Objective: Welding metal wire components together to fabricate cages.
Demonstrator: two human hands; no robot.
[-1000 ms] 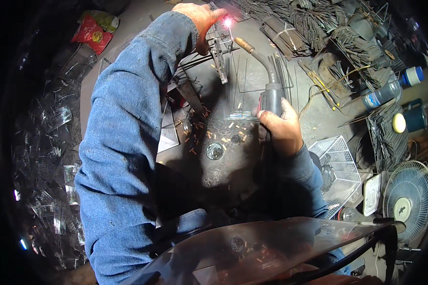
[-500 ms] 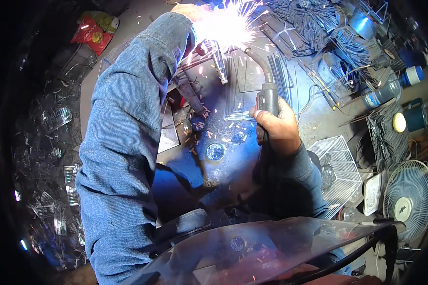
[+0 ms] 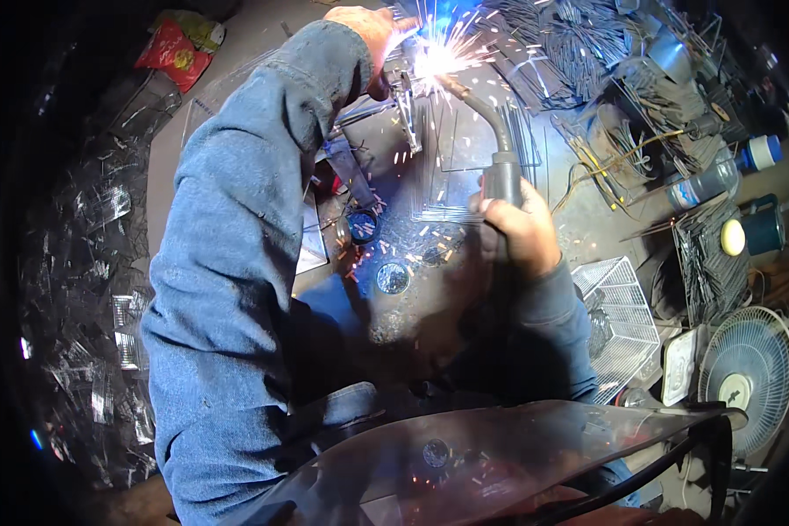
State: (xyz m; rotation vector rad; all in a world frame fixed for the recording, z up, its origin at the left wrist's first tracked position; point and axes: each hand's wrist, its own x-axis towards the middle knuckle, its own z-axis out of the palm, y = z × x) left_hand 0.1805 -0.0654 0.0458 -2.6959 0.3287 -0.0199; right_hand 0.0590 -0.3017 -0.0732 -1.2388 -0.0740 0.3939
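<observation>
My right hand point(image 3: 528, 230) is wrapped round the grip of a welding torch point(image 3: 503, 180). The torch's curved neck points up and left, and its tip ends at a bright arc throwing sparks. Beyond the arc, to its left, my left hand point(image 3: 366, 33) is bent with a finger reaching toward the glow. What its fingers grip is lost in glare and behind the sleeve. Just below the arc stands a narrow metal piece point(image 3: 408, 114), perhaps a clamp. Several thin bent wire rods point(image 3: 447, 213) lie nested on the work surface beneath the torch.
A round shiny container point(image 3: 393, 278) sits amid scattered short bits. Wire bundles point(image 3: 579, 53) fill the far right. A bottle point(image 3: 706, 182), a white wire basket point(image 3: 627, 324) and a fan point(image 3: 749, 377) are at the right. A tinted visor point(image 3: 500, 447) crosses the near edge.
The arc's glare has shrunk, so more of my left hand and the torch neck shows. My right hand and the torch have shifted slightly right.
</observation>
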